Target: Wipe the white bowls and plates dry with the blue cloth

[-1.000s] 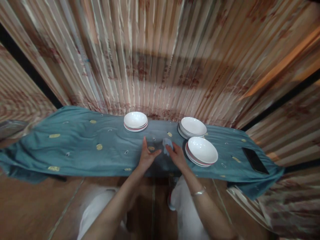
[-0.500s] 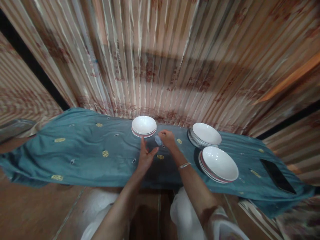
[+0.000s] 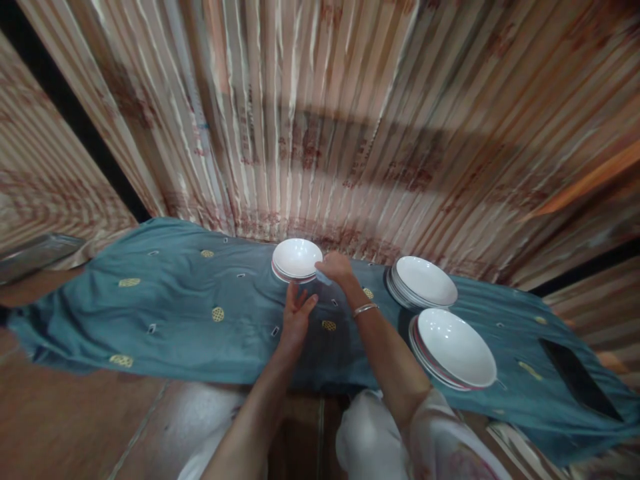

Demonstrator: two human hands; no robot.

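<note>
A small stack of white bowls [image 3: 298,258] with reddish bands stands near the back of the cloth-covered table. My left hand [image 3: 298,312] is open at the front of this stack, thumb and fingers apart, fingertips at or close to the lowest rim. At the stack's right side, my right hand [image 3: 336,268] is closed with a pale blue, cloth-like piece [image 3: 324,277] poking out below its fingers. That hand is at the top bowl's rim; whether it also grips the rim cannot be made out. A bangle circles my right wrist.
Two stacks of larger white dishes stand to the right, a rear stack [image 3: 426,281] and a front stack [image 3: 456,347]. A dark flat phone-like slab [image 3: 580,377] lies at the far right. A pleated curtain [image 3: 320,133] hangs behind the table. A glassy tray [image 3: 37,257] sits far left.
My right hand has moved up to the small stack's right rim with the pale blue cloth. My left hand remains in front of the stack. The whole view has shifted slightly.
</note>
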